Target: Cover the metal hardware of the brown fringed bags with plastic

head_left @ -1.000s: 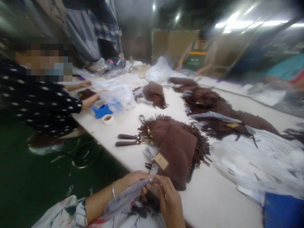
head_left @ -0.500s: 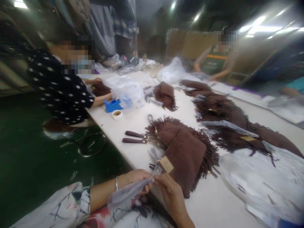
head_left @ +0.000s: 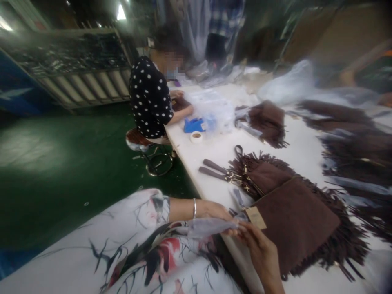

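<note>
Both my hands pinch a small clear plastic bag (head_left: 210,226) at the near edge of the white table (head_left: 214,155). My left hand (head_left: 214,212), with a silver bangle at the wrist, grips the bag from behind. My right hand (head_left: 260,251) holds its right end with closed fingers. Just beyond them lies a brown suede fringed bag (head_left: 294,216) with a tan tag (head_left: 256,217), and a second fringed bag (head_left: 260,173) with metal clasps and two brown straps (head_left: 214,169).
A person in a black polka-dot top (head_left: 150,98) sits on a stool at the table's left edge, hands near a blue tape dispenser (head_left: 192,124), a tape roll (head_left: 196,136) and clear plastic bags (head_left: 211,110). More fringed bags (head_left: 268,120) lie farther back and right. Green floor (head_left: 61,163) spreads left.
The view has swung left and down, so the table shifted right. My hands keep hold of the plastic bag, now lying flatter over my lap.
</note>
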Demonstrator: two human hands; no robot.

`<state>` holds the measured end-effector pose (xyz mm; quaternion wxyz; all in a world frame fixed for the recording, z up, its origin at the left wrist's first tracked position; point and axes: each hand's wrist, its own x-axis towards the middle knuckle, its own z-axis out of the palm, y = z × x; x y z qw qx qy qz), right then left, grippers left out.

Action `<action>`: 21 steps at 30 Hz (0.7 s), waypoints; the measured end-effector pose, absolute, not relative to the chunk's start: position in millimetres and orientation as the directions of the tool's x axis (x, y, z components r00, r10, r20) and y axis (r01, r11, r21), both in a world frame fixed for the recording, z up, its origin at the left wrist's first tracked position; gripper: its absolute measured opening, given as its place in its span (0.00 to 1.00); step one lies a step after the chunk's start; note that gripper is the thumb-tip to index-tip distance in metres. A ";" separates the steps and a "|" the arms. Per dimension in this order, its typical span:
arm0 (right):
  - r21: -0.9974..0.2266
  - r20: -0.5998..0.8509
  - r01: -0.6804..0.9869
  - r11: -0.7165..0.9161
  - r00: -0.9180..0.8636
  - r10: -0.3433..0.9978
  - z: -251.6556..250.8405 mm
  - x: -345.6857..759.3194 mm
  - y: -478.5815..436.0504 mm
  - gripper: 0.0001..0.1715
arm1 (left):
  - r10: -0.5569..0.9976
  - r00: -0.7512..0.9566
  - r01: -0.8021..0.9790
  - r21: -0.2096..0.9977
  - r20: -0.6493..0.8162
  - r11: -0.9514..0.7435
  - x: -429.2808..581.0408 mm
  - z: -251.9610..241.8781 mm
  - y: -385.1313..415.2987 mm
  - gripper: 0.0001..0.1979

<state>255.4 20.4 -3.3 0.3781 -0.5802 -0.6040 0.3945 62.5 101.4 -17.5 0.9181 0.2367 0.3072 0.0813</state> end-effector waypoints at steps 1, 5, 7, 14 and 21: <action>-0.930 -0.039 0.365 -0.030 -0.017 0.999 -1.9 254.2 19.7 0.24 | 0.272 0.809 0.021 0.488 -0.522 0.873 64.2 -14.0 102.0 0.06; -0.921 -0.094 0.370 -0.123 0.097 0.991 8.6 255.0 7.8 0.34 | 0.189 0.802 0.215 0.570 -0.566 0.793 73.0 -4.7 101.4 0.08; -0.903 -0.099 0.397 -0.164 0.180 0.979 13.0 261.4 -4.7 0.36 | 0.243 0.764 0.268 0.637 -0.598 0.723 76.7 -4.8 97.8 0.08; -0.679 -0.077 0.561 -0.474 0.587 0.806 10.4 307.7 -51.5 0.36 | 0.506 0.646 0.326 0.806 -0.572 0.494 77.6 -7.2 82.6 0.05; -0.782 -0.250 0.272 -0.561 0.688 0.682 8.2 302.6 -36.7 0.52 | 0.603 0.646 0.314 0.883 -0.468 0.348 77.8 2.3 76.3 0.08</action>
